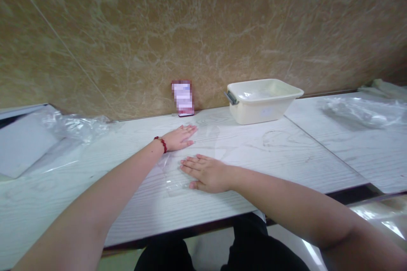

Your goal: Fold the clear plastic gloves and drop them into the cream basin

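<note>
My left hand, with a red beaded bracelet at the wrist, lies flat with its fingers stretched out. Nearer to me, my right hand also rests palm down, its fingers extended to the left. Under and around both hands is a thin sheet of clear plastic on the white wood-grain table. The plastic is hard to see, so I cannot tell its full outline. Neither hand grips anything.
A phone with a blurred screen leans against the brown marbled wall. To its right stands a cream plastic tub with a grey handle. Crumpled clear plastic lies at the right and the left, beside a white panel.
</note>
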`<action>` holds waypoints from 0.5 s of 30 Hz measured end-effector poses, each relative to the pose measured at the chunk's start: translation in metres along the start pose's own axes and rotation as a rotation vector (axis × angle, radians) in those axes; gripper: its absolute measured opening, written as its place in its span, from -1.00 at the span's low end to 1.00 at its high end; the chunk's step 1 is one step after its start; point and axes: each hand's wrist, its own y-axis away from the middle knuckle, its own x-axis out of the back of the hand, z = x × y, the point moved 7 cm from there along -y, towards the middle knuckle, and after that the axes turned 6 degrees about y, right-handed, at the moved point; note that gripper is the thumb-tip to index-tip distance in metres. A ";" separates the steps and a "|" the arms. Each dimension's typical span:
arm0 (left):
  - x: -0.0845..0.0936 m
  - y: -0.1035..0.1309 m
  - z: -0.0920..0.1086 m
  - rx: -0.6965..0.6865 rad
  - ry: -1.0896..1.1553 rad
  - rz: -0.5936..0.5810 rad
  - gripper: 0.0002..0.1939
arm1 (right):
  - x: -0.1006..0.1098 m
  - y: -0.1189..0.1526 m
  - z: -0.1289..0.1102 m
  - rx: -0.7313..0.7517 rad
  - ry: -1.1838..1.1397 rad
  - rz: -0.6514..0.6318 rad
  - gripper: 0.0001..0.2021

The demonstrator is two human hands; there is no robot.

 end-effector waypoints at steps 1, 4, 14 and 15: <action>0.000 -0.001 -0.002 0.012 -0.002 -0.001 -0.38 | 0.000 0.000 0.000 -0.002 0.000 -0.001 -0.43; -0.001 -0.005 -0.009 0.043 -0.004 -0.007 -0.36 | 0.001 0.000 0.000 -0.007 0.000 -0.008 -0.43; 0.002 -0.015 -0.023 0.147 0.021 0.038 -0.31 | 0.000 0.001 0.000 -0.006 0.004 0.006 -0.43; 0.002 -0.015 -0.024 0.158 0.026 0.039 -0.30 | -0.001 0.001 0.000 -0.006 0.004 0.007 -0.43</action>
